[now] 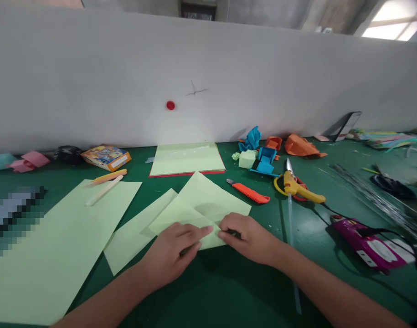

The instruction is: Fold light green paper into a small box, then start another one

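Note:
A pale green sheet of paper (198,196) lies partly folded in front of me, with one flap turned over toward its near edge. My left hand (176,248) grips the near edge of the sheet between thumb and fingers, its index finger stretched along the flap. Close beside it, my right hand (245,234) pinches the corner of the flap with fingers curled. A narrow pale green strip of paper (126,246) lies just left of the folded sheet. Beyond my right hand rests an orange utility knife (251,192).
A large green sheet (58,255) with pens (109,175) covers the left. At the back are a green paper pad (187,159), a small box (106,157) and blue folded paper (265,160). A yellow glue gun (293,184) and purple device (368,243) with cables lie right.

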Available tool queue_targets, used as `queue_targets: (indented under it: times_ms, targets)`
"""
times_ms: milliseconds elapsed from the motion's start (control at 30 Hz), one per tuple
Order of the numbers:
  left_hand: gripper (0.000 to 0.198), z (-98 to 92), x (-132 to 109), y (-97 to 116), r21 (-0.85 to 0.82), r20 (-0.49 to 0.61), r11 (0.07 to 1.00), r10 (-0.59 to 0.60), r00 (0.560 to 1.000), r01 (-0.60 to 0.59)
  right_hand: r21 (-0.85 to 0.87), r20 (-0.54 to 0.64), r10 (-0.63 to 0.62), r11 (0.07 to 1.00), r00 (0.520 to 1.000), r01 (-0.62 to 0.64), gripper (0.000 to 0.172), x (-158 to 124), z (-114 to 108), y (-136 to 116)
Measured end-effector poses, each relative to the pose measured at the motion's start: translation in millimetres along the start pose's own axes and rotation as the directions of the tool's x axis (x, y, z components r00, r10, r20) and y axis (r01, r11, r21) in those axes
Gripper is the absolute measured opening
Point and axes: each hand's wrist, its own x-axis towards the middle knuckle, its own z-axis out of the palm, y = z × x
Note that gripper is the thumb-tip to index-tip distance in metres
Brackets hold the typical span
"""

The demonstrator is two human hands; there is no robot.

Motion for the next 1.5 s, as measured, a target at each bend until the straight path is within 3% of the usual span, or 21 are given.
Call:
queue_targets:
  times_ms: [133, 267, 533, 800, 967, 1267, 1500]
  targets:
    - [0.033, -1.4, -1, 3, 0.083, 0.0, 0.997, -0.004, 1.0, 0.004, -0.044, -0.097, -0.008, 0.999, 0.995, 0.003, 0.015, 2, 11, 0]
    - [0.034, -1.3, 0, 8, 0.153, 0.043, 0.988, -0.034, 0.998, 0.027, -0.093, -0.118, -0.022, 0.996, 0.993, 0.011, 0.01, 2, 13, 3]
    - [0.039, 0.1, 1, 10, 0.248, 0.102, 0.968, -0.06, 0.993, 0.033, -0.279, -0.17, 0.09, 0.95, 0.981, -0.136, 0.015, 11, 16, 5]
    - [0.039, 2.9, 0, 11, 0.364, 0.084, 0.931, -0.007, 0.996, -0.024, -0.332, -0.219, 0.135, 0.921, 0.966, -0.204, 0.015, 23, 23, 10]
    - [0.042, 2.7, 0, 12, 0.323, 0.121, 0.942, 0.059, 0.991, -0.096, -0.335, -0.209, 0.135, 0.921, 0.969, -0.2, 0.004, 24, 24, 12]
    - [0.048, 4.9, 3, 4, 0.302, 0.136, 0.936, 0.144, 0.98, -0.18, -0.331, -0.19, 0.145, 0.922, 0.971, -0.202, 0.007, 25, 23, 15]
    - [0.047, 4.8, 2, 5, 0.304, 0.159, 0.939, 0.114, 0.981, -0.158, -0.333, -0.182, 0.154, 0.92, 0.971, -0.209, 0.007, 25, 21, 13]
